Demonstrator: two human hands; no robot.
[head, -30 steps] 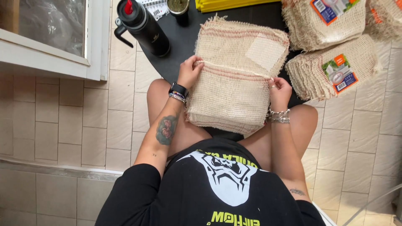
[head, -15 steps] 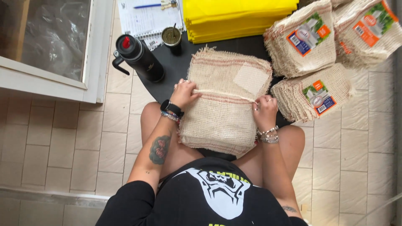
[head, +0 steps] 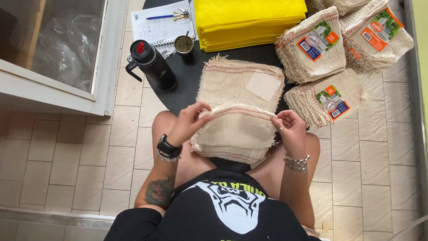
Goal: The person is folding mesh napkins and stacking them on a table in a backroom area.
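While a second ago the whole beige mesh cloth stack was held up as one against the black round surface (head: 178, 91), it is now split: one part lies flat on the surface as a woven net pile with a pale square patch (head: 240, 82), and the folded cream net cloth bundle (head: 232, 134) sits on the person's lap. The left hand (head: 191, 122) pinches the bundle's top left edge; the right hand (head: 287, 125) grips its top right corner, fingers curled closed. So the stack appears divided and one portion is being handled separately. A black flask with a red cap (head: 151, 64) stands nearby.
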